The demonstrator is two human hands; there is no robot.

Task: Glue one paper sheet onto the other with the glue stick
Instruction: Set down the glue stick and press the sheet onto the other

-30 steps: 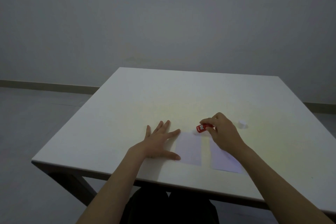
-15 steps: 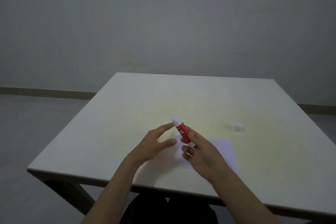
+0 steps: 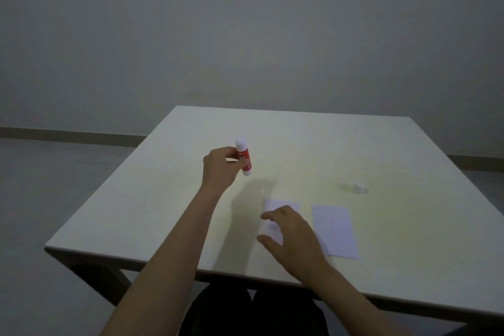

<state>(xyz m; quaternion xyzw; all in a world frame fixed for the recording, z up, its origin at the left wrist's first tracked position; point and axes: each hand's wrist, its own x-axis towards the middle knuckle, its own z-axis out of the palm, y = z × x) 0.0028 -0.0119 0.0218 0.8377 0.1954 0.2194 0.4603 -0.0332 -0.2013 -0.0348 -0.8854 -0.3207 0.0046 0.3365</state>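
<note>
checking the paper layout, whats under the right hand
The right hand hovers over the left paper sheet; only the sheet's far edge shows. Its near part is covered by the hand.

2 sheets [image 3: 335,230] on table [image 3: 163,213] — cap [image 3: 359,188] behind.

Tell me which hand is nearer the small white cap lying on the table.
Right. The right hand hovers over the left paper sheet, nearer and left of the cap. The left hand holds the glue stick raised, farther left across the table.
</note>
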